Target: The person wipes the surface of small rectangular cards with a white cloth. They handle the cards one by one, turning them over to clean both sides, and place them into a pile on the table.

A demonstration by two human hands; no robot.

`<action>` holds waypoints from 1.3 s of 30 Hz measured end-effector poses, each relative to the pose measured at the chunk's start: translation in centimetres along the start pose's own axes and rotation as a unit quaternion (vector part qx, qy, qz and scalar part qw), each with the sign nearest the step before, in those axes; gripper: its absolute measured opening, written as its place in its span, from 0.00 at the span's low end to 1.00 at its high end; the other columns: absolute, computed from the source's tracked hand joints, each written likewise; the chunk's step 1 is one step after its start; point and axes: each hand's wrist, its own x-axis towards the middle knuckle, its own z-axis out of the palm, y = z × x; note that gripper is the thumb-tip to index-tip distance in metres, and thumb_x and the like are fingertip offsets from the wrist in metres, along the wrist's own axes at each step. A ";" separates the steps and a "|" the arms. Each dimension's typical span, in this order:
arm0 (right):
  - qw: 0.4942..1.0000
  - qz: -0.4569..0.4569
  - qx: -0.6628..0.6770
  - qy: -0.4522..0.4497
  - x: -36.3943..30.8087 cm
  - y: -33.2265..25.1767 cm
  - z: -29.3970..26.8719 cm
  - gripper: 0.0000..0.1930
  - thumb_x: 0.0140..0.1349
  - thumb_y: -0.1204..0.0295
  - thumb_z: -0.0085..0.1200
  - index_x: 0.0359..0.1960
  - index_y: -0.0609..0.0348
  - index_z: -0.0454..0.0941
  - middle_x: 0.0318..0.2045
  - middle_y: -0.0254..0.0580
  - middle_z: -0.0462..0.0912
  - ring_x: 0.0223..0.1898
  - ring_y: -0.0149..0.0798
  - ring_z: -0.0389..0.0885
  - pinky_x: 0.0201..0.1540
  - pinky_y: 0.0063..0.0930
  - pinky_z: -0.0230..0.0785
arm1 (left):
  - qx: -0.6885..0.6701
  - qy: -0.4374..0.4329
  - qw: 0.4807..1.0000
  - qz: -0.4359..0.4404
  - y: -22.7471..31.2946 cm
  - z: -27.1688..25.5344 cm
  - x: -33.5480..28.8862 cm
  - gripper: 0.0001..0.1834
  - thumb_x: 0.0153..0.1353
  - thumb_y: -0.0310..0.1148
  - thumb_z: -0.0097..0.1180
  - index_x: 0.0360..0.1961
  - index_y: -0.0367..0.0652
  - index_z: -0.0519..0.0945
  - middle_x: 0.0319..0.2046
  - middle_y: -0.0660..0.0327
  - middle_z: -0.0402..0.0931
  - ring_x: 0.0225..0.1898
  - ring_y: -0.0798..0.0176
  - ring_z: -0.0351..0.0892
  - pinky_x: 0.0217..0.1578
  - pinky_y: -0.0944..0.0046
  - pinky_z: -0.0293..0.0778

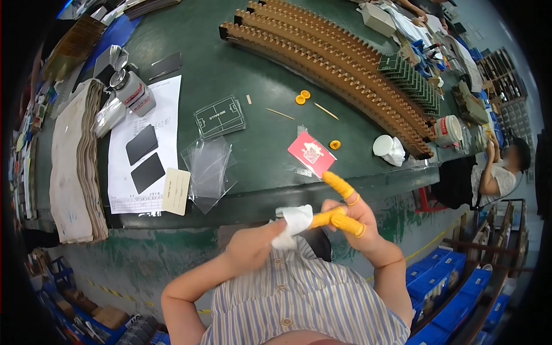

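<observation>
My left hand [253, 244] is closed round a crumpled white cloth [298, 219], near the table's front edge. Yellow finger cots [340, 187] cover several fingers of my right hand [362, 221]. One covered finger reaches into the cloth; another stretches out toward a red card [312, 154] with a white printed square, lying on the table. Clear film shows around that card. Beyond it lie rolled-up yellow finger cots [301, 99], a single one [335, 145] to its right, and a thin wooden stick [326, 111].
Green cards [221, 118], clear plastic sleeves [208, 169] and a cream card [176, 191] lie left of centre. Black cards [148, 173] rest on white paper beside a metal-topped bottle [135, 95]. Long slotted brown racks [322, 57] cross the far right. Another person [494, 172] sits at right.
</observation>
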 end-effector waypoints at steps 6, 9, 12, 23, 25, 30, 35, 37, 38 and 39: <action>0.999 -0.001 0.014 0.032 0.7 -0.5 0.2 0.32 0.66 0.71 0.46 0.68 0.63 0.46 0.29 0.34 0.70 0.30 0.25 0.63 0.39 0.18 0.56 | -0.391 0.061 0.849 -0.351 2.1 -0.3 0.5 0.19 0.63 0.30 0.49 0.53 0.33 0.72 0.44 0.59 0.78 0.43 0.70 0.77 0.46 0.69 0.70; 0.998 0.014 0.039 0.038 0.8 -0.1 0.0 0.31 0.66 0.72 0.45 0.68 0.62 0.47 0.31 0.34 0.71 0.31 0.23 0.63 0.37 0.17 0.56 | -0.477 0.072 0.794 -0.371 2.5 -0.8 0.7 0.19 0.63 0.30 0.49 0.53 0.33 0.72 0.45 0.60 0.77 0.45 0.70 0.75 0.48 0.69 0.69; 0.996 0.034 0.070 0.040 1.1 -0.2 0.6 0.30 0.66 0.73 0.44 0.67 0.62 0.49 0.32 0.33 0.71 0.31 0.24 0.63 0.37 0.18 0.57 | -0.512 0.072 0.767 -0.379 3.0 -1.3 1.3 0.19 0.64 0.31 0.49 0.54 0.32 0.71 0.45 0.60 0.77 0.45 0.71 0.75 0.48 0.69 0.69; 0.959 -0.033 -0.236 -0.152 5.1 0.1 0.6 0.30 0.61 0.68 0.55 0.64 0.58 0.59 0.46 0.37 0.76 0.43 0.29 0.71 0.48 0.22 0.63 | -0.540 -0.010 0.739 -0.403 2.4 -1.1 2.5 0.21 0.69 0.40 0.44 0.54 0.33 0.72 0.46 0.61 0.76 0.45 0.73 0.75 0.49 0.71 0.67; 0.949 0.040 -0.268 -0.163 5.3 -0.9 0.7 0.28 0.57 0.68 0.59 0.60 0.56 0.65 0.41 0.36 0.76 0.41 0.29 0.72 0.47 0.24 0.64 | -0.563 -0.030 0.714 -0.414 2.6 -1.6 3.0 0.20 0.67 0.38 0.47 0.54 0.34 0.72 0.46 0.61 0.76 0.45 0.73 0.74 0.48 0.72 0.67; 0.915 -0.013 -0.391 -0.093 4.3 -2.9 0.5 0.25 0.50 0.67 0.65 0.51 0.56 0.75 0.32 0.35 0.77 0.34 0.30 0.74 0.40 0.24 0.67 | -0.281 -0.078 0.893 -0.343 3.4 -3.3 3.8 0.11 0.60 0.29 0.54 0.44 0.38 0.78 0.39 0.63 0.80 0.41 0.71 0.77 0.42 0.72 0.72; 0.784 -0.297 -0.495 -0.231 2.6 -1.5 1.1 0.23 0.47 0.63 0.66 0.47 0.51 0.79 0.32 0.32 0.78 0.29 0.35 0.75 0.33 0.25 0.66 | -0.091 0.137 0.980 -0.109 1.5 -3.2 3.0 0.11 0.47 0.17 0.57 0.32 0.40 0.81 0.38 0.61 0.83 0.44 0.62 0.81 0.42 0.66 0.74; 0.718 -0.328 -0.537 -0.296 1.9 -2.0 2.5 0.22 0.47 0.61 0.66 0.46 0.51 0.79 0.32 0.32 0.78 0.30 0.35 0.75 0.33 0.25 0.66 | -0.001 0.185 0.983 -0.011 1.2 -3.5 3.9 0.14 0.40 0.15 0.58 0.29 0.43 0.81 0.36 0.62 0.82 0.40 0.57 0.80 0.43 0.63 0.73; 0.682 -0.346 -0.554 -0.329 2.0 -2.0 3.1 0.22 0.47 0.60 0.66 0.45 0.51 0.79 0.32 0.31 0.79 0.30 0.34 0.75 0.33 0.25 0.66 | 0.044 0.201 0.978 0.010 1.5 -3.7 4.0 0.14 0.39 0.14 0.59 0.28 0.44 0.81 0.35 0.63 0.82 0.40 0.57 0.80 0.43 0.63 0.73; 0.722 -0.322 -0.533 -0.303 2.3 -1.8 3.1 0.22 0.47 0.60 0.66 0.45 0.52 0.79 0.33 0.32 0.79 0.31 0.35 0.75 0.34 0.26 0.67 | 0.090 0.216 0.972 0.032 1.6 -3.9 3.9 0.15 0.39 0.14 0.59 0.28 0.45 0.81 0.34 0.63 0.82 0.40 0.57 0.79 0.43 0.63 0.73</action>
